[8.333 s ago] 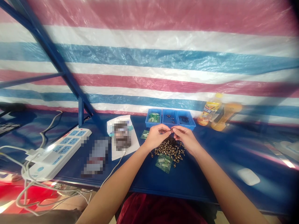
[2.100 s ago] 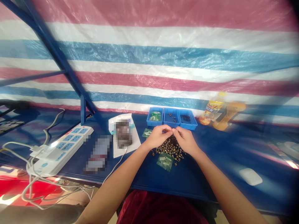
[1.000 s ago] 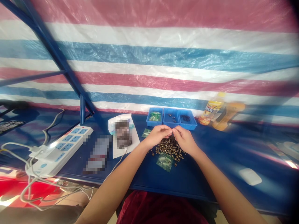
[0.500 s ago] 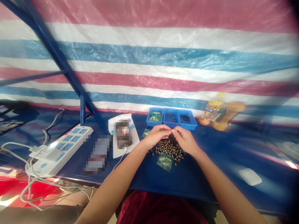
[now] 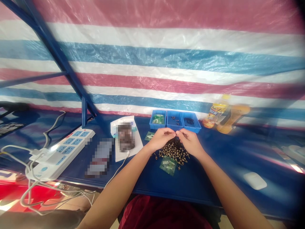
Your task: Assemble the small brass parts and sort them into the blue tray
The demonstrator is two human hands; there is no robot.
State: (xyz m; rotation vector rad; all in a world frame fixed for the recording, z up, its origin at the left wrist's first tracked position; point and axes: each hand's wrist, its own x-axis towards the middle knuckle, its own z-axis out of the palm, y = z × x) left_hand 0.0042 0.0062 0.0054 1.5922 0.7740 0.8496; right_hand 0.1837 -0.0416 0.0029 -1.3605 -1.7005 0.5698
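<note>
My left hand (image 5: pixel 163 138) and my right hand (image 5: pixel 188 140) meet fingertip to fingertip above a heap of brass-coloured screw-like parts (image 5: pixel 172 153). Both are closed in a pinch; whatever sits between the fingers is too small and hidden to make out. A small clear packet with pale pieces (image 5: pixel 168 165) lies at the near edge of the heap. Another such packet (image 5: pixel 149 136) lies left of my left hand. Just beyond the hands stand three joined blue bins: the left bin (image 5: pixel 157 126) holds green-tinted packets, the middle bin (image 5: pixel 174 127) a few small parts, the right bin (image 5: pixel 192 129) dark rings or bands.
Left on the blue table (image 5: pixel 190 187) lie a white power strip (image 5: pixel 69 152) with cables, a blurred-out flat object (image 5: pixel 101 157) and a white packet (image 5: pixel 121 156). Two drink bottles (image 5: pixel 215 114) stand back right; a white case (image 5: pixel 255 180) lies at right. Striped sheeting hangs behind.
My fingers have shifted very slightly against each other, still pinched together over the heap. Everything else stays where it was.
</note>
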